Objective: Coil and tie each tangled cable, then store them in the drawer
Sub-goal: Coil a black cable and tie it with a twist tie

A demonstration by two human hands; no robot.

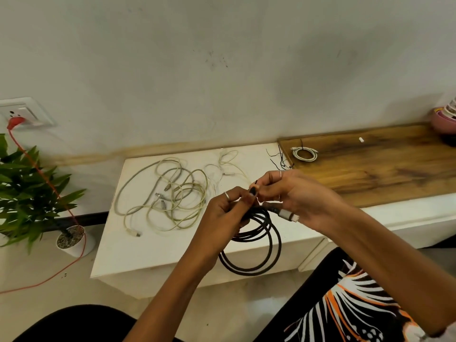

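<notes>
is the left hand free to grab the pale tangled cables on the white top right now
Probably not yet. The left hand grips the black cable coil, which the right hand also holds. The path itself looks free: the pale tangled cables lie uncovered on the white top, to its left.
</notes>
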